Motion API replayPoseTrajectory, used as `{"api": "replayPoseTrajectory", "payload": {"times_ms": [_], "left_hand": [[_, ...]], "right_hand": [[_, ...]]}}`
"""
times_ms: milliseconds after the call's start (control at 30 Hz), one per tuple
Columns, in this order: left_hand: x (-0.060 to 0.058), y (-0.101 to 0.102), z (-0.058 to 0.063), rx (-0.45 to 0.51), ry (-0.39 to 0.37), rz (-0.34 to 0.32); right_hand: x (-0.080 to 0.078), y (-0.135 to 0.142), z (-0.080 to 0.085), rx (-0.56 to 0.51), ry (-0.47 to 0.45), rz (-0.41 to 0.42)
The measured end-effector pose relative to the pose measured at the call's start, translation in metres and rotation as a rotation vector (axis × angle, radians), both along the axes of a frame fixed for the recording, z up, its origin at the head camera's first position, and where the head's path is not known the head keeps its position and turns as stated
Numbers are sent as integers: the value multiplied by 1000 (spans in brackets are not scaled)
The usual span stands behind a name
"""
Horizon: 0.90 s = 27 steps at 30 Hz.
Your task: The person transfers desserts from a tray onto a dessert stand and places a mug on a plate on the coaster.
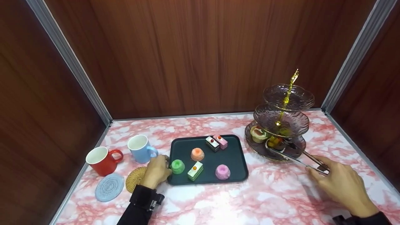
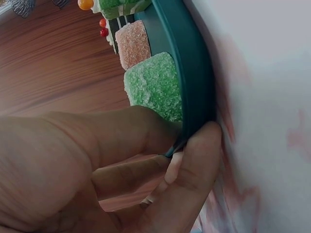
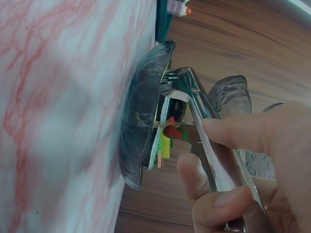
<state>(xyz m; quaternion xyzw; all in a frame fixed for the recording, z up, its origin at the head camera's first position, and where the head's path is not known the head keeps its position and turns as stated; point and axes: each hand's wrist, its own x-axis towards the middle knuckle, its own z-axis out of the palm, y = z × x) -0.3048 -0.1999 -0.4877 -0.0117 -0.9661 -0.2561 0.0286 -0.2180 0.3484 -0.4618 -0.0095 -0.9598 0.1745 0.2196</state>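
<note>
My left hand [image 1: 157, 170] pinches the left rim of a dark green tray [image 1: 181, 146], with the thumb and fingers on either side of the rim in the left wrist view. Right beside those fingers, a green sugar-coated sweet [image 2: 154, 87] sits on the tray. My right hand [image 1: 342, 182] grips metal tongs [image 3: 209, 145] whose arms reach over the lowest plate [image 1: 261, 150] of a three-tier stand. The tong tips are at a fruit-topped tart [image 1: 275, 143] there; whether they squeeze it I cannot tell. Another tart [image 1: 258, 134] lies to its left on that plate.
On the tray are an orange sweet [image 1: 197, 154], a pink sweet [image 1: 222, 172] and several small cake slices. Left of it stand a blue mug [image 1: 140, 150] and a red mug [image 1: 104, 162], near a grey coaster [image 1: 109, 187] and a tan coaster [image 1: 134, 179]. Wooden panels enclose the table.
</note>
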Motion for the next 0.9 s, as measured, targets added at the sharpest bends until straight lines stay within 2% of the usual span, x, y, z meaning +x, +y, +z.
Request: {"api": "replayPoseTrajectory", "payload": {"times_ms": [233,500,900], "left_hand": [[-1,0,0,-36,15,-8],[0,1,-1,-11,-17,6],[0,2,0,-16,11,9]], "right_hand": [[5,5,1,-1,10,-15],[13,8,5,-14,1,-8],[27,5,14,-19,25,12]]}}
